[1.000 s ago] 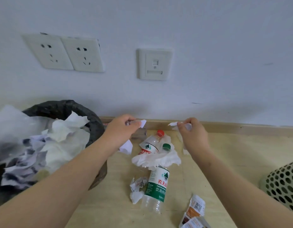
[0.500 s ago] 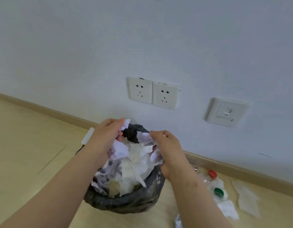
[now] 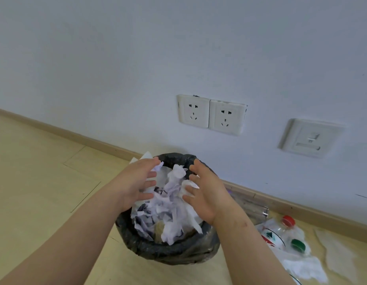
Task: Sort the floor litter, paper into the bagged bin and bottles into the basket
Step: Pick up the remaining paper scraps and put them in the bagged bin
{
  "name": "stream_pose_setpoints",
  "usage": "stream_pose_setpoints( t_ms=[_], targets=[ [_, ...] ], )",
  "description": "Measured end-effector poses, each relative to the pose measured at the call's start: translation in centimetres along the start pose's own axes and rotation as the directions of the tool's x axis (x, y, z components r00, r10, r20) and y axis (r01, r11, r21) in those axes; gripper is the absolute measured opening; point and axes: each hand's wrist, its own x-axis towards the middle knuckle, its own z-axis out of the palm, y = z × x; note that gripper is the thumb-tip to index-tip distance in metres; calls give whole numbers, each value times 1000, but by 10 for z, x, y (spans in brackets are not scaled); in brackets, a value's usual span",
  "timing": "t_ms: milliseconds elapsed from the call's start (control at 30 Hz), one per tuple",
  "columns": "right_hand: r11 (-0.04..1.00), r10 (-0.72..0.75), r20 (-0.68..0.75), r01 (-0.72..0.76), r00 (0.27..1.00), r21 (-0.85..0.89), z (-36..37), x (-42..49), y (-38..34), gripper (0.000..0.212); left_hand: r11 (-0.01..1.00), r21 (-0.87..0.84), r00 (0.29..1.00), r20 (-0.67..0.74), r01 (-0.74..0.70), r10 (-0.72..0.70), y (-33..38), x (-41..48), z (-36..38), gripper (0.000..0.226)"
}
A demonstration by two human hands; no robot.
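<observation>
A pale wall [image 3: 137,58] meets a light wooden floor [image 3: 34,171] along a tan skirting board [image 3: 75,134], with two sockets [image 3: 211,115] and a data plate [image 3: 308,137] set low on the wall. Close to the skirting stands the bin [image 3: 168,251], lined with a black bag and heaped with crumpled white paper [image 3: 172,204]. Both hands hang over its mouth, palms facing each other with the paper heap between them. The left hand [image 3: 135,184] is spread wide above the bin's left rim, fingers splayed and gripping nothing, its fingertips just beside the paper. The right hand [image 3: 205,192] is likewise wide and empty above the right rim, fingertips touching or nearly touching the top wads. On the floor to the right of the bin, beyond the right forearm, lie two clear bottles, one with a red cap [image 3: 288,220] and one with a green cap [image 3: 297,244], partly resting on a white tissue [image 3: 304,268]. Another pale sheet [image 3: 339,256] lies flat nearer the skirting.
</observation>
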Motion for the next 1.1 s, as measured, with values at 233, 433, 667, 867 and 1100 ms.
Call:
stream_pose_setpoints(
  t_ms=[233, 433, 667, 867, 1100],
  targets=[
    [999, -39, -7, 39, 999, -34, -12, -3, -10, 28, 931, 321, 983, 7, -175, 182, 7, -10, 9, 9],
    [980, -148, -84, 135, 985, -144, -30, -13, -16, 10, 716, 539, 879, 103, -443, 466, 12, -26, 56, 18],
    [864, -286, -253, 134, 924, -486, -122, -35, -5, 14, 628, 542, 826, 299, -559, 477, -8, -30, 134, 20],
    [766, -258, -432, -89, 864, -637, -217, -75, 37, 12, 515, 568, 764, 535, -641, 361, -64, -31, 199, 19],
    [350, -238, -558, -466, 795, -813, -307, -112, 112, 15, 207, 676, 704, 700, -708, 122, -180, -20, 247, 25]
  ],
)
